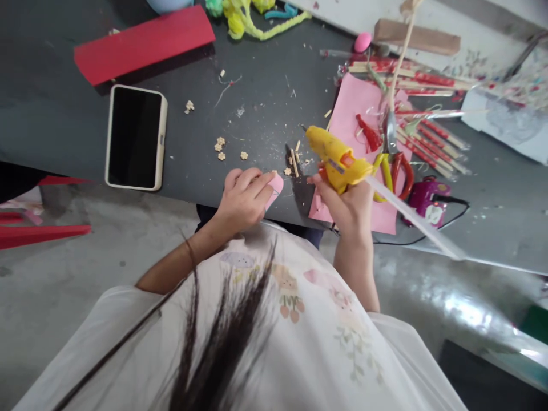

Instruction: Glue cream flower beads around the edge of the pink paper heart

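Note:
My right hand (pixel 349 208) is wrapped round the handle of a yellow hot glue gun (pixel 331 151), its nozzle pointing up and left above the table. A long translucent glue stick (pixel 415 220) sticks out of the gun's back. At the table's front edge, my left hand (pixel 246 197) is closed on a small pink piece (pixel 275 189) with a rounded end; the fingers cover much of it. Several small flower-shaped wooden pieces (pixel 220 146) lie just beyond the left hand. Between the hands are short thin wooden sticks (pixel 294 162).
A phone (pixel 133 137) lies at left, below a folded red sheet (pixel 145 44). Pink paper (pixel 349 105), scissors (pixel 391 165), a red tassel (pixel 369 132), wrapped chopsticks (pixel 428 145) and a purple corded device (pixel 429 201) crowd the right side. Yellow fuzzy stems (pixel 274 33) lie at the back.

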{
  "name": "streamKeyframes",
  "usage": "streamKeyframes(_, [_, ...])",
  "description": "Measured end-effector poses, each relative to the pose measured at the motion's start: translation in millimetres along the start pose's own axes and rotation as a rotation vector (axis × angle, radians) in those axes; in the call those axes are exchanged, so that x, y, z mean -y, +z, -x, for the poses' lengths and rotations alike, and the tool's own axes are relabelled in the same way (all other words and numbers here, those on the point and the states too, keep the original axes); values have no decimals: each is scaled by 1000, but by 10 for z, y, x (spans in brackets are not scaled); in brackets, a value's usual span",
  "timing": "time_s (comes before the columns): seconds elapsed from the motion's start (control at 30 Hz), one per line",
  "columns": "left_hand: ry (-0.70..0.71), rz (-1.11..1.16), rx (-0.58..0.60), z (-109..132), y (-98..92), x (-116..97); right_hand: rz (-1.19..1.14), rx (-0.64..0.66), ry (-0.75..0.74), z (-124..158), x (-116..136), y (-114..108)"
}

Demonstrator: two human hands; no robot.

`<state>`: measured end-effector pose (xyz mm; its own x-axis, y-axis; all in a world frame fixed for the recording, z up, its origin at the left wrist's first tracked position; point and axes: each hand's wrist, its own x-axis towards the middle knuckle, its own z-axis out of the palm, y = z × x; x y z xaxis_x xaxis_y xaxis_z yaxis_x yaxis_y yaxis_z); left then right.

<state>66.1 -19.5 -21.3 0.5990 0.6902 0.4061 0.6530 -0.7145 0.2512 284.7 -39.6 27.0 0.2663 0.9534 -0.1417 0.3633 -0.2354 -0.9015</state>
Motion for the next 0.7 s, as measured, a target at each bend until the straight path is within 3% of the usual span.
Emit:
streamKeyframes(0.27, [9, -35, -61, -53, -48, -24, -122, -11, 243, 418, 32, -181])
streamKeyframes(0.7, [-3, -28, 16, -30, -66, -18, -274, 168, 443, 673, -44, -50])
